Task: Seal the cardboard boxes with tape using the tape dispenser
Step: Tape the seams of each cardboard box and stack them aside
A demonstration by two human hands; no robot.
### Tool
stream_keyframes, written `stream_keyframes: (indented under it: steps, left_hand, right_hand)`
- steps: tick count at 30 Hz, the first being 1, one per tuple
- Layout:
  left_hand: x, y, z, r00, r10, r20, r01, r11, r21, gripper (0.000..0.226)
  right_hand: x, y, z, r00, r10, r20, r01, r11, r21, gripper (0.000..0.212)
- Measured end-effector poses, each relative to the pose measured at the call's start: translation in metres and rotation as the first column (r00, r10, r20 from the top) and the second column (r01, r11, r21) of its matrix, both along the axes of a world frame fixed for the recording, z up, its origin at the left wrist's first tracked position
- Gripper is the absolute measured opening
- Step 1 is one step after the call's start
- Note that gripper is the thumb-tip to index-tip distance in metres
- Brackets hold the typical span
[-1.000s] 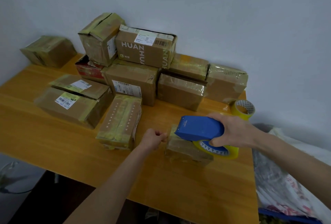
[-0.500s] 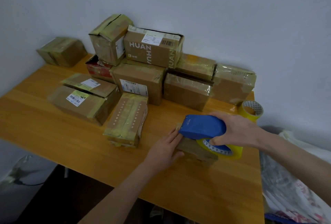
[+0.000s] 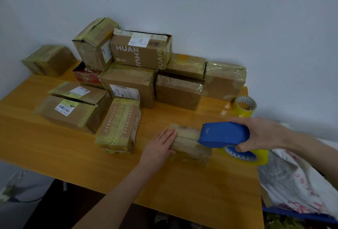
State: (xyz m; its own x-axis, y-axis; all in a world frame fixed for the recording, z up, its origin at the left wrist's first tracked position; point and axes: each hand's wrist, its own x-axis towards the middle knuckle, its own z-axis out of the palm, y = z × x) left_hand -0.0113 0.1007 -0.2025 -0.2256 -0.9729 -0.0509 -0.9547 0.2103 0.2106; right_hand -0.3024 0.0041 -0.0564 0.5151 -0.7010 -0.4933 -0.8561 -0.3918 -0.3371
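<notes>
Taped boxes (image 3: 131, 82) crowd the table's (image 3: 54, 155) back left. Nearer its right edge, the left hand (image 3: 161, 144) presses flat, fingers straight, on the left end of a small cardboard box (image 3: 186, 142). The right hand (image 3: 265, 135) grips the blue tape dispenser (image 3: 223, 134) at the box's right end.

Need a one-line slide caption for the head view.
Left hand presses flat on a small box while the right hand holds the blue tape dispenser on its top.
</notes>
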Motion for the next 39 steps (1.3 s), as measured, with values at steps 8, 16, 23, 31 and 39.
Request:
stream_keyframes:
  steps: [8, 16, 23, 31, 39]
  left_hand:
    - [-0.030, -0.003, 0.013, 0.985, -0.080, 0.154, 0.083, 0.997, -0.010, 0.088]
    - [-0.033, -0.010, 0.006, 0.968, -0.158, 0.196, 0.145, 0.986, 0.080, 0.073]
    - [-0.023, -0.012, 0.006, 0.987, -0.139, 0.083, 0.137, 0.990, 0.033, 0.071]
    - [-0.020, -0.016, 0.002, 0.990, -0.143, 0.001, 0.142, 0.990, 0.024, 0.086]
    - [-0.038, -0.009, 0.013, 0.991, -0.091, 0.099, 0.090, 0.996, 0.015, 0.087]
  right_hand:
    - [-0.015, 0.007, -0.035, 0.999, -0.029, -0.024, 0.028, 0.999, -0.026, 0.069]
    - [-0.004, 0.020, -0.034, 0.983, 0.055, -0.175, -0.090, 0.975, -0.203, 0.077]
    - [-0.003, 0.024, -0.038, 0.995, 0.032, -0.098, -0.045, 0.991, -0.130, 0.084]
    - [-0.045, 0.023, -0.031, 0.995, -0.093, -0.019, 0.093, 0.995, 0.029, 0.077]
    - [-0.037, 0.029, -0.069, 0.990, -0.083, -0.114, 0.079, 0.996, -0.041, 0.085]
